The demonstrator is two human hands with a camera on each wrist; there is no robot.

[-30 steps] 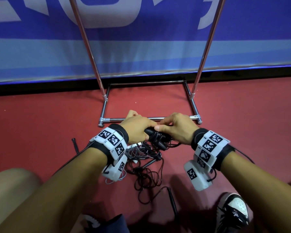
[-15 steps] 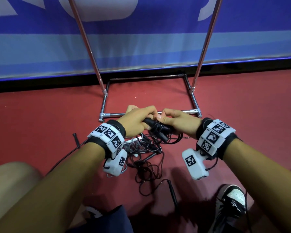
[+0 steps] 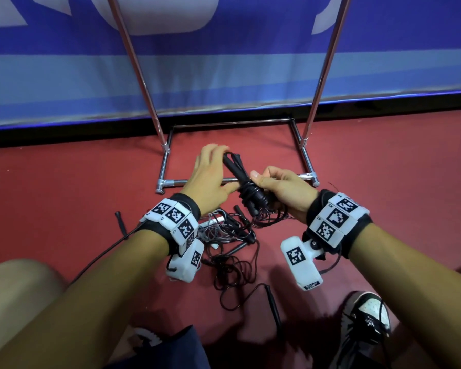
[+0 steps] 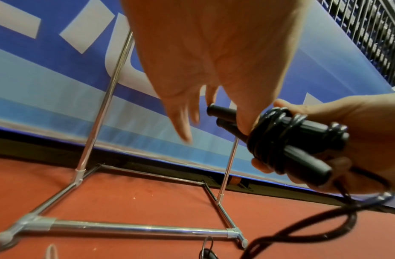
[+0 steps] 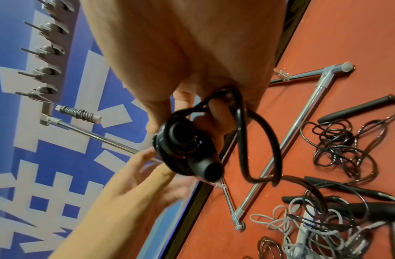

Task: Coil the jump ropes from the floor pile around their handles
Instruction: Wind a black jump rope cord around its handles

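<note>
A pair of black jump-rope handles with black rope coiled round their middle is held above the floor, pointing away and to the left. My right hand grips the coiled part, thumb on top. A loose loop of the same rope hangs from that hand. My left hand is spread with straight fingers, its fingertips at the far ends of the handles. Below my wrists a tangled pile of black and grey ropes lies on the red floor.
A chrome rack base with two uprights stands just beyond my hands, in front of a blue banner. Loose black handles lie at the left and near my feet. My shoe is at the lower right, my knee at the lower left.
The handles have swung from lying across to pointing away. My left hand has let go of them and opened, while my right hand keeps its grip.
</note>
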